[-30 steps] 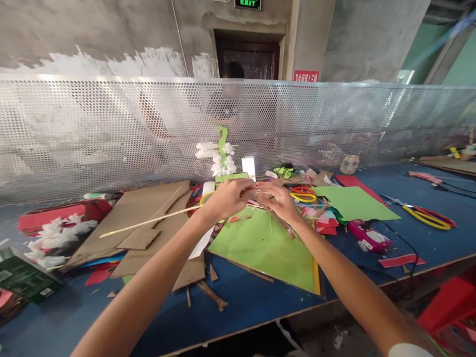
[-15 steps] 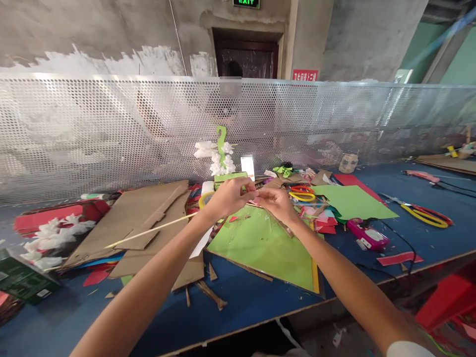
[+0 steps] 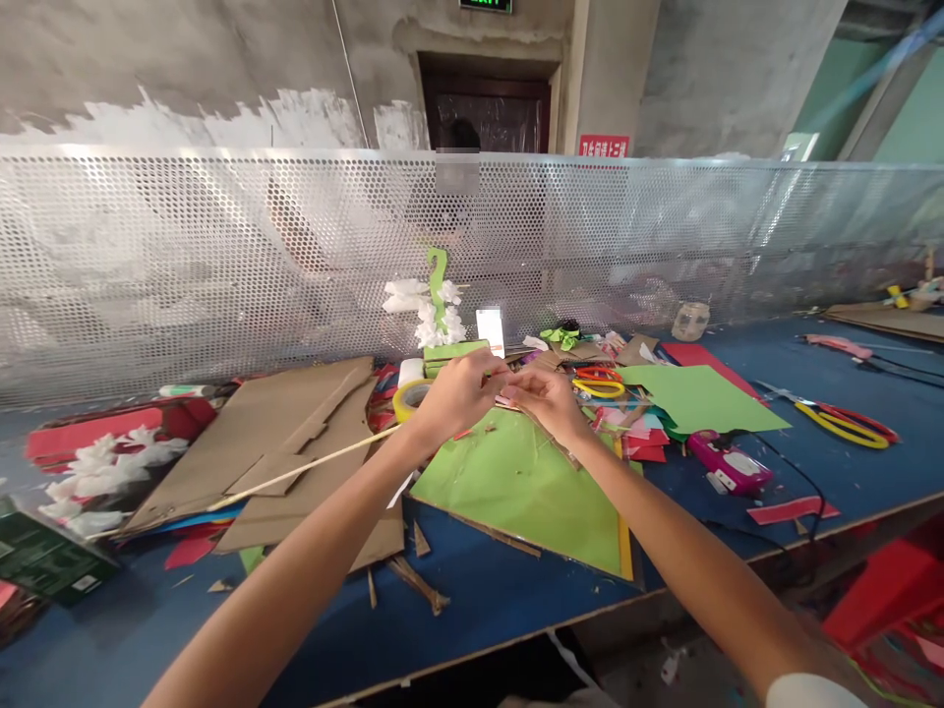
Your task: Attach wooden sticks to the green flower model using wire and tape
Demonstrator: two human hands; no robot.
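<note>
Bare blue table point(image 3: 479, 600) along the near edge gives open passage. Cardboard sheets point(image 3: 287, 433) and a slanting stick point(image 3: 310, 466) crowd the left, glue gun point(image 3: 727, 464) and scissors point(image 3: 848, 425) the right. Mesh screen point(image 3: 184, 256) blocks the far side.

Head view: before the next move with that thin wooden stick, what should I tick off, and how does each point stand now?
1. Left hand grip on the thin pale wooden stick: ok, fingers closed on it near its far end.
2. Right hand meeting the left at the stick's tip: ok, fingertips together.
3. What the right fingers pinch: cannot tell, too small.
4. Stick's long end lifted off the brown cardboard sheets: cannot tell; it passes over them.
5. Light green sheet lying flat below the hands: ok.
6. Pink corded tool apart from both hands: ok, lies to the right.
</note>
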